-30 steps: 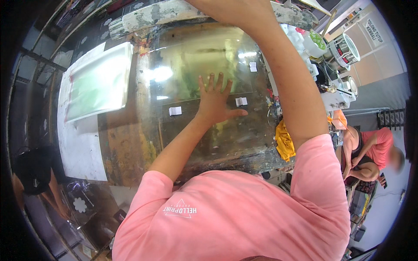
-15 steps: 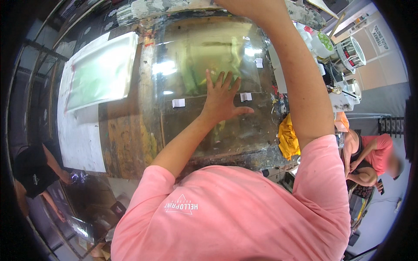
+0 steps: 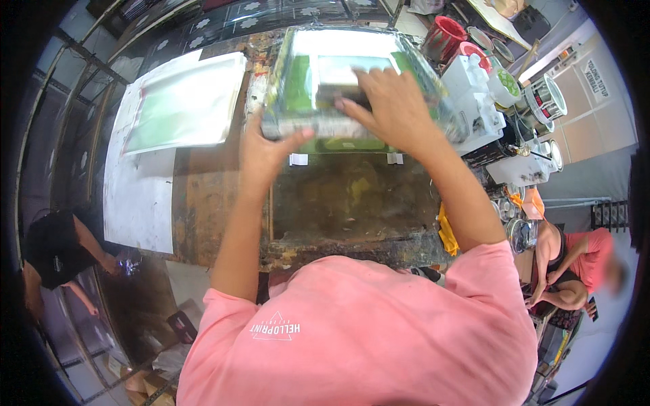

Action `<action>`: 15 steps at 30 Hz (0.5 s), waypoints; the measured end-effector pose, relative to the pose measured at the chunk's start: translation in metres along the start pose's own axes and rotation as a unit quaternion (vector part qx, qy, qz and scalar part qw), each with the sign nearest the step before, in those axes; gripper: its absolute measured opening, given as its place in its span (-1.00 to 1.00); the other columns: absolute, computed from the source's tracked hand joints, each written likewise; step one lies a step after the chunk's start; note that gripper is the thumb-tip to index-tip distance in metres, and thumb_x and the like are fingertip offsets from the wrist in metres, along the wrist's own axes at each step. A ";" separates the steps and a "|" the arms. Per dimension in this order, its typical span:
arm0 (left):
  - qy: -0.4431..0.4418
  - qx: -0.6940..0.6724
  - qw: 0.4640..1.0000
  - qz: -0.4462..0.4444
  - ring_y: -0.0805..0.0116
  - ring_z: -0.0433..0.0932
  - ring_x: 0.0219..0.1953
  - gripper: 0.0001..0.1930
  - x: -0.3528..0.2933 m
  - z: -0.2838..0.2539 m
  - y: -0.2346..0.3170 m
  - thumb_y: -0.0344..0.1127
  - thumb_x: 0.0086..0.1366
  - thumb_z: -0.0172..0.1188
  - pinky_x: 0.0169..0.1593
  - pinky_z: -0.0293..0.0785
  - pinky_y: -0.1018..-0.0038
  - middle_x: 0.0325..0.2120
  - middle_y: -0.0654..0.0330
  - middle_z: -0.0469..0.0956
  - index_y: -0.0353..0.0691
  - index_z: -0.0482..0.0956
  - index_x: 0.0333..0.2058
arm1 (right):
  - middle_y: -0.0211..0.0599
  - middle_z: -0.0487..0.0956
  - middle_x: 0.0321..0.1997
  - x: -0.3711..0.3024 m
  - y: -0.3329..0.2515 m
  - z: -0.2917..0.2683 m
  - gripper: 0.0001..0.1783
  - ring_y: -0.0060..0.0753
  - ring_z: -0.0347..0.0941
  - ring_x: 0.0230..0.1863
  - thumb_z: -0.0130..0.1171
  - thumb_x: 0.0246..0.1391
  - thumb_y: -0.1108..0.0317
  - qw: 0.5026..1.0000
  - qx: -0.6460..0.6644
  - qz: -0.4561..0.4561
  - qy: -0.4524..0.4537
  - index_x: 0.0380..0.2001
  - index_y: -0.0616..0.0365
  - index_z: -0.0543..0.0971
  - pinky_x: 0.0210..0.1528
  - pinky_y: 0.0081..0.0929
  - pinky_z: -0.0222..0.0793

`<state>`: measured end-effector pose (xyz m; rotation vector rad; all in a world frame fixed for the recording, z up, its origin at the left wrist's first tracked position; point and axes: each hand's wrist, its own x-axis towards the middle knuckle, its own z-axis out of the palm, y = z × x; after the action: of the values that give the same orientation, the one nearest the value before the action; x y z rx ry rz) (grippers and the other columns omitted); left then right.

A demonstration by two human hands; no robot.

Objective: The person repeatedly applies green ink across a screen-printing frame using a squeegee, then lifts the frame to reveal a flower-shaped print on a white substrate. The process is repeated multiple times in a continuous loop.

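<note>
The left hand (image 3: pixel 266 154) grips the near left corner of the green screen frame (image 3: pixel 332 126), over the desk (image 3: pixel 345 199); the right hand (image 3: pixel 399 107) holds a blurred block (image 3: pixel 337 91), perhaps a squeegee.

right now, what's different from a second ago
A green-meshed frame now covers the far part of the dark board. The left hand lifted off the board, moved left and grips the frame's near edge. The right hand returned from the far side and holds a blurred dark bar. The sheet stack stayed.
</note>
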<state>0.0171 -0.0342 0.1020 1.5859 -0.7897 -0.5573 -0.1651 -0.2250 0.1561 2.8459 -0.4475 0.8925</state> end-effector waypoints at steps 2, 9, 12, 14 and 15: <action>0.002 0.076 0.996 -0.043 0.24 0.68 -0.06 -0.06 -0.017 0.005 -0.023 0.00 -0.08 0.73 0.02 0.59 0.32 -0.04 0.06 0.67 -0.40 0.54 0.21 | -0.17 0.65 -0.25 -0.025 0.004 0.013 -0.50 -0.02 0.56 -0.15 0.24 0.26 -0.17 0.980 0.101 0.015 -0.170 -0.14 0.05 0.73 -0.08 -0.03 0.43; 0.061 0.449 0.890 0.047 0.18 0.39 0.13 0.07 -0.039 0.011 -0.094 0.40 -0.33 0.66 0.24 0.13 0.18 -0.05 0.16 0.51 -0.21 0.70 0.12 | -0.25 0.62 -0.24 -0.091 -0.027 0.055 -0.58 -0.07 0.61 -0.17 0.32 0.19 -0.11 0.963 0.149 0.102 -0.199 -0.18 0.01 0.71 -0.18 -0.05 0.53; 0.051 0.444 0.893 0.053 0.19 0.38 0.12 0.06 -0.037 0.011 -0.101 0.42 -0.34 0.65 0.24 0.11 0.18 -0.08 0.19 0.49 -0.18 0.70 0.12 | -0.25 0.61 -0.26 -0.099 -0.032 0.065 -0.59 -0.10 0.61 -0.16 0.34 0.18 -0.09 0.974 0.092 0.074 -0.195 -0.15 0.01 0.68 -0.23 -0.12 0.58; 0.044 0.436 0.898 0.048 0.18 0.41 0.10 0.05 -0.037 0.009 -0.102 0.40 -0.34 0.65 0.23 0.12 0.18 -0.09 0.20 0.51 -0.18 0.70 0.11 | -0.29 0.63 -0.22 -0.092 -0.023 0.076 -0.59 -0.14 0.60 -0.16 0.35 0.18 -0.06 0.976 0.089 0.065 -0.187 -0.11 0.00 0.69 -0.22 -0.13 0.59; 0.039 0.429 0.901 0.042 0.17 0.41 0.10 0.05 -0.037 0.009 -0.102 0.40 -0.34 0.65 0.23 0.12 0.18 -0.10 0.21 0.51 -0.18 0.70 0.10 | -0.30 0.63 -0.20 -0.087 -0.016 0.083 -0.59 -0.15 0.60 -0.16 0.35 0.18 -0.05 0.978 0.089 0.061 -0.181 -0.09 0.00 0.70 -0.21 -0.13 0.59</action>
<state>0.0048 -0.0070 -0.0028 2.3407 -1.1197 -0.0500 -0.1836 -0.2054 0.0379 3.1880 -0.6143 0.4448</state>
